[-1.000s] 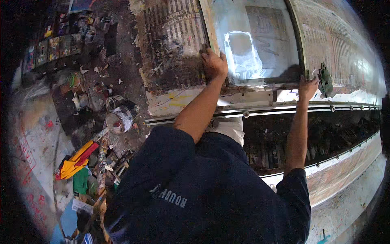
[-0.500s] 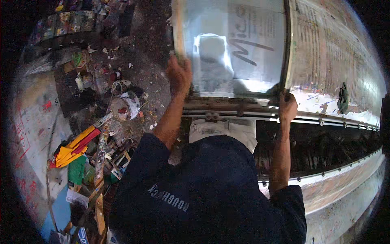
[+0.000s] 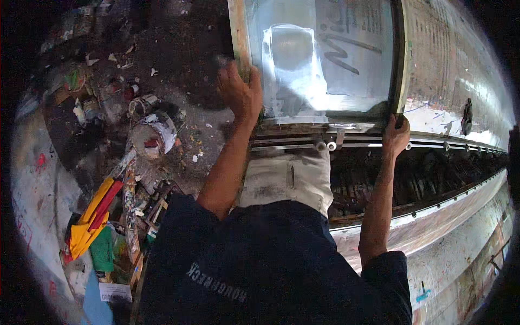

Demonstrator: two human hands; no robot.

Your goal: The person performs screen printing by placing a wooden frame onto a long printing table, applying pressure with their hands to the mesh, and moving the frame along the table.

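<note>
A large wooden-framed printing screen with a pale translucent mesh lies on a long ink-stained table. My left hand grips the frame's left wooden edge. At the frame's near right corner, my right hand holds the wood just above a metal rail with small white pegs. A dark rag-like object rests on the table to the right of the screen.
A paint-smeared can and smaller pots stand on the dirty floor at left. Yellow and red squeegee-like tools and a green item lie on a cluttered bench. A second table edge runs at lower right.
The view has shifted so the screen frame sits further right along the table. My right hand let go of the dark rag, now lying on the table, and took the frame's corner.
</note>
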